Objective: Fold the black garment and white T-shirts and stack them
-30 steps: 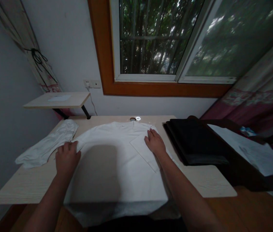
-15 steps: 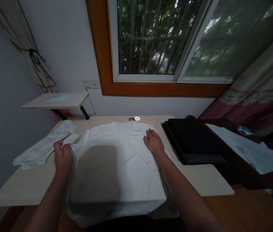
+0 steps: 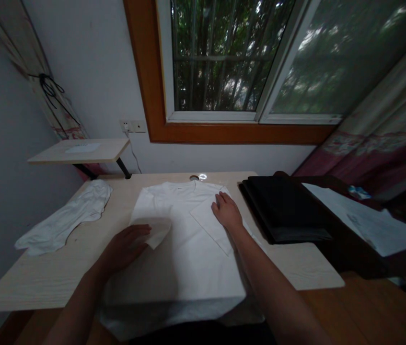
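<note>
A white T-shirt (image 3: 203,273) lies spread over the table, its collar toward the window and its lower end hanging over the front edge. On the right side its sleeve is folded inward across the body. My right hand (image 3: 227,211) rests on that fold, fingers stretched out flat. My left hand (image 3: 125,247) pinches the other sleeve, which is turned in over the shirt's left part. The fingertips are partly hidden by shadow and cloth. Another crumpled white garment (image 3: 66,215) lies on the left of the table.
A small raised shelf (image 3: 105,149) stands at the table's back left. Black folded panels or folders (image 3: 285,206) lie at the right edge, with a white sheet (image 3: 364,220) on dark furniture beyond. The wooden table (image 3: 307,268) meets the wall under the window.
My left hand has moved right and inward, bringing the left sleeve over the shirt's body. My right hand has stayed on the right fold. The view has shifted slightly.
</note>
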